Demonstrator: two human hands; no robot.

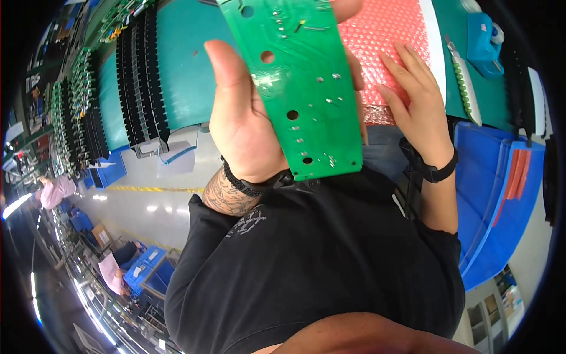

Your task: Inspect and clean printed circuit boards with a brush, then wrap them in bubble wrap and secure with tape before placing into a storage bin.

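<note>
A green circuit board (306, 88) with solder joints and several round holes is held up in my left hand (242, 124). The palm lies behind the board, the thumb stands off its left side, and fingertips show past its right edge. The board's top end runs out of the picture. My right hand (415, 94) rests with fingers spread on a sheet of red bubble wrap (386, 35) that lies on the green mat. Nothing is in that hand.
A green-handled utility knife (464, 82) and a blue tape dispenser (484, 44) lie on the green mat (186, 71) at right. Black slotted racks (141, 76) stand at left, with more boards (79, 88) beyond. A blue bin (483, 194) is beside my right arm.
</note>
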